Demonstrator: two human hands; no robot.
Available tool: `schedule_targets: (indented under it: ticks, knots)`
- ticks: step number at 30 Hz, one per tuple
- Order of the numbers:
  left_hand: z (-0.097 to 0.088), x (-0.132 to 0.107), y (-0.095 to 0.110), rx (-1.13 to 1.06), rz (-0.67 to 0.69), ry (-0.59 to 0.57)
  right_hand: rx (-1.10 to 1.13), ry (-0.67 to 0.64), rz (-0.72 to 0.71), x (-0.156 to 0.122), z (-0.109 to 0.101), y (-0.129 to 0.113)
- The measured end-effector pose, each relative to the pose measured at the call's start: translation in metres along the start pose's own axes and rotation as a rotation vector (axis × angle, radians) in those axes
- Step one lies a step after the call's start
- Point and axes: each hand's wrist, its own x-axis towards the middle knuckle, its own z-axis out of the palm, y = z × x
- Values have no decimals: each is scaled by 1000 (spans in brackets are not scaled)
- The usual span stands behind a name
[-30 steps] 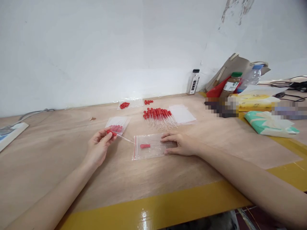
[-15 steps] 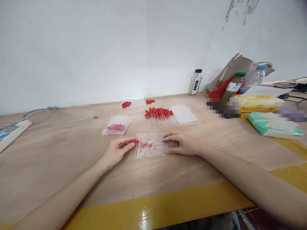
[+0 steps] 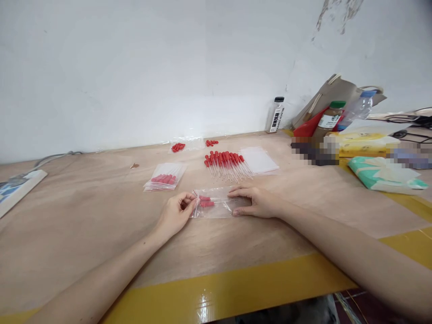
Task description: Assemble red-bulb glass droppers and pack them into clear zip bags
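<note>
A clear zip bag (image 3: 222,213) lies flat on the table between my hands, with two red-bulbed droppers (image 3: 207,204) inside, bulbs toward the left. At the bag's left end my left hand (image 3: 182,210) is closed, thumb and fingers pinching the zip edge. Resting on the right end is my right hand (image 3: 257,202), thumb and fingers spread apart over the plastic. Beyond the bag lies a pile of loose droppers (image 3: 226,163), red bulbs pointing away. A stack of filled zip bags (image 3: 164,177) sits just past my left hand.
Flat bags (image 3: 261,160) lie right of the dropper pile. Toward the wall are a clear bag with red bulbs (image 3: 178,147) and more bulbs (image 3: 211,143). Bottles (image 3: 276,115), a tissue pack (image 3: 384,173) and a tote bag crowd the right; a power strip (image 3: 22,191) is far left.
The second dropper has slid right, fully into the bag. My left hand has let go of its bulb, shifted right and pinched the bag's edge. My right hand stays put.
</note>
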Motion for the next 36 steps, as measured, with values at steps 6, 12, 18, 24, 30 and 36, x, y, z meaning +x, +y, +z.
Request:
schedule_targets:
  ticks: [6,12,18,24,30,36]
  knots:
    - [-9,-2,-3,12,86,-167,2,-12,15,0,-1,-1]
    - [-9,1,-11,-130,51,-23,16,-18,35,-1,-2,-2]
    - [-17,26,-10,-27,131,59,15,-27,20,-1,-3,-2]
    - [-11,84,10,52,-76,3,3,-17,6,1,-2,-2]
    - [24,148,1,-20,-260,72,5,-5,-5,2,-1,0]
    - [47,186,-5,-37,-364,131,4,0,-10,2,-1,-1]
